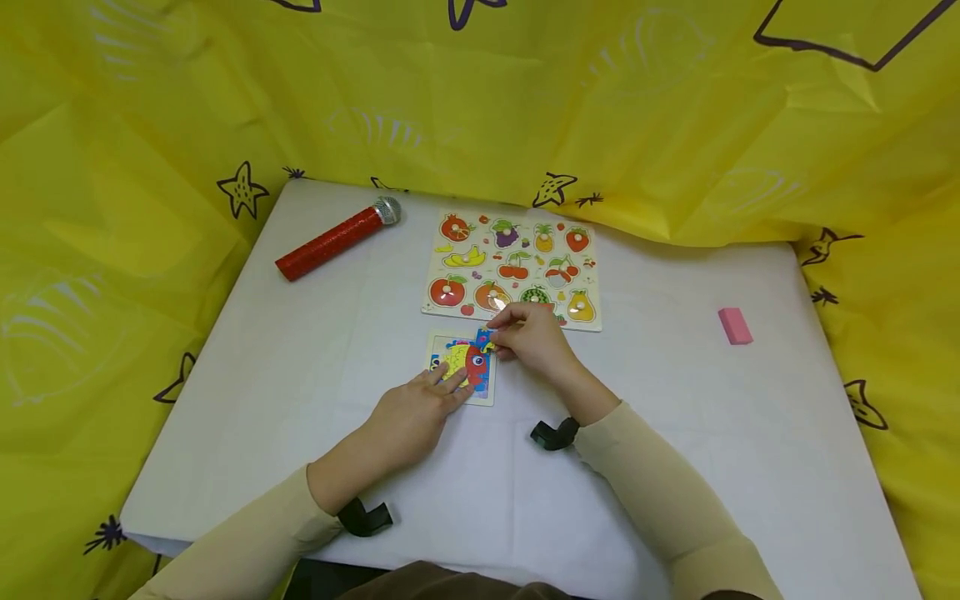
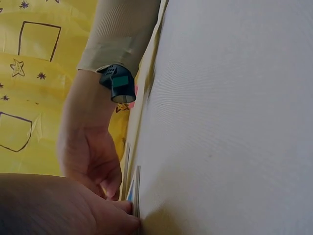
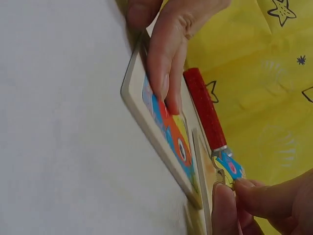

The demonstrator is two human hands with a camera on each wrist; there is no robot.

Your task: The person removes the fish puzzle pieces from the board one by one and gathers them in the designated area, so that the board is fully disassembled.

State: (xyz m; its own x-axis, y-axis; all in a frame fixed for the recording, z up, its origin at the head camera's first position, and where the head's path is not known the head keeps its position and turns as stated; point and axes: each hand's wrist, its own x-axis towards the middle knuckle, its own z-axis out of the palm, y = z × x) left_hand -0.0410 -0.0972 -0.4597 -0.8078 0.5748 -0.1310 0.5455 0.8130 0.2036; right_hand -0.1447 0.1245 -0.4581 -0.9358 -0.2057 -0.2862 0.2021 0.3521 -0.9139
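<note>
A small wooden fish jigsaw point(image 1: 486, 402) lies flat near the middle of the table, its fish yellow and red on blue. My left hand point(image 1: 411, 419) rests on its lower left, fingers extended over the fish's body. In the right wrist view, those fingers point(image 3: 165, 63) press on the picture, and the thumb sits by the board's corner. My right hand point(image 1: 536, 342) pinches a blue and yellow jigsaw piece point(image 3: 232, 166) between thumb and index finger, over the board's upper right corner. In the left wrist view the jigsaw is mostly hidden behind the left hand point(image 2: 63, 208).
Just behind the jigsaw lies a fruit peg board point(image 1: 430, 250) with several knobbed fruit pieces. A red microphone point(image 1: 330, 243) lies at the back left, a pink block point(image 1: 735, 326) to the right. A yellow patterned cloth point(image 1: 480, 108) hangs around the white table point(image 1: 337, 333).
</note>
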